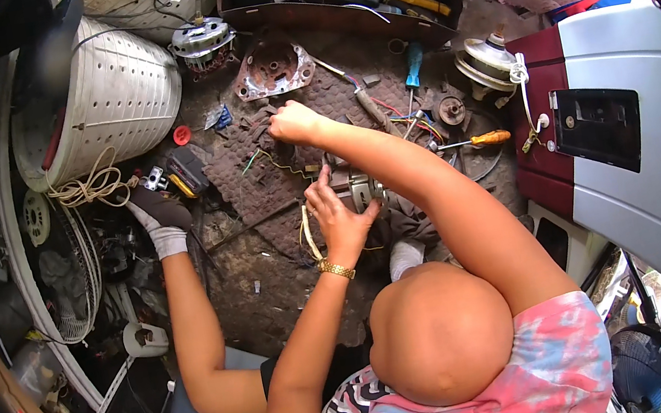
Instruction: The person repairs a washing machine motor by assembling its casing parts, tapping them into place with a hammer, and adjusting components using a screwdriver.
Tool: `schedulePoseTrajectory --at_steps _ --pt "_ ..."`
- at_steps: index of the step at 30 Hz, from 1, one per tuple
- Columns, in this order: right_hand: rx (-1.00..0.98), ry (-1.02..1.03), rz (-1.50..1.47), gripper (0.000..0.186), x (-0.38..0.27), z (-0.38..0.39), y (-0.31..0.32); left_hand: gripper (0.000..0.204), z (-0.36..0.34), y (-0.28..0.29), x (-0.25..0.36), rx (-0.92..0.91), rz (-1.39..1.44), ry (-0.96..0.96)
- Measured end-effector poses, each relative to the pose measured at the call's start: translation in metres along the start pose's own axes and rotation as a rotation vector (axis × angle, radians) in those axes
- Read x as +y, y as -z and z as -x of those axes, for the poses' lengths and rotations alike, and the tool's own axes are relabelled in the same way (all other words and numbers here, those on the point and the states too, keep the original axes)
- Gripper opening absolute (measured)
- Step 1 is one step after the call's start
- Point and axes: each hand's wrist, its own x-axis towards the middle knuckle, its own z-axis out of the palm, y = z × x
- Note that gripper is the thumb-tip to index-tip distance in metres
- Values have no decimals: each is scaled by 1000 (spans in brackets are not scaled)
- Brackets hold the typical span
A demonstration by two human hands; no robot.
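Observation:
My left hand (336, 214), with a gold watch at the wrist, grips a cylindrical metal motor (367, 190) low in the middle, fingers on its left side and top. Pale and yellow wires hang beside it. My right hand (296, 124) reaches forward over the dark, worn mat (235, 178), its fingers curled; what they hold, if anything, is hidden. A rusty bracket plate (273, 73) lies just beyond it. A blue screwdriver (414, 63), a yellow-handled screwdriver (488, 138) and coloured wires lie right of my hands.
Perforated white drums (108, 86), a coiled cord (90, 190) and a motor (203, 41) are at the left and back. A tool trough (326, 13) lies at the back. A grey-and-maroon appliance (643, 105) and black fan (644, 360) flank the right. My bent leg is at the left.

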Motion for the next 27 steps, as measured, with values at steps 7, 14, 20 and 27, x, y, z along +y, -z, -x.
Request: schedulePoseTrajectory --at_steps 7,14,20,27 --pt "255 -97 -633 21 48 53 39 111 -3 -16 1 30 66 -41" --pt "95 -77 -1101 24 28 195 81 107 -4 -7 -1 41 8 -21" --pt "63 -152 -1202 25 17 211 64 108 -5 -12 5 28 -29 4" --pt "47 -152 -1203 24 15 209 59 106 -3 -12 4 34 5 -6"
